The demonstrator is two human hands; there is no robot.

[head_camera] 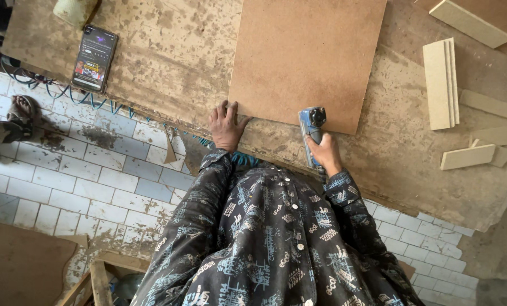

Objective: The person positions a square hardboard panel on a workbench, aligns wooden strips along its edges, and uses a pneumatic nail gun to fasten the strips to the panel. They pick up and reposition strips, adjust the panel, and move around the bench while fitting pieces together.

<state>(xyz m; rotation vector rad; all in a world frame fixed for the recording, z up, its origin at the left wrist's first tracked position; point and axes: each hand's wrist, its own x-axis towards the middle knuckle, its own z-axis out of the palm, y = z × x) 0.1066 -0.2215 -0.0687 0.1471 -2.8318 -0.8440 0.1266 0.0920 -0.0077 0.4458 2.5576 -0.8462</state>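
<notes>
Patterned dark sleeves lead up to both hands at the near edge of the worktop (pixel 168 51). Closed around the handle, the right hand (pixel 325 152) grips a blue power tool (pixel 311 127); its long axis runs away from the person, head pointing at the near edge of a brown board (pixel 304 56). That board lies flat, just beyond both hands. Fingers spread, the left hand (pixel 225 126) presses open on the board's near left corner. Right of the right hand, well apart, pale wood offcuts (pixel 441 82) lie scattered. Far left of the left hand, a phone (pixel 95 58) rests with its screen lit. Below the left hand, a white-tiled floor (pixel 95 175) shows, with an open wooden crate (pixel 98 277) whose contents I cannot tell.
</notes>
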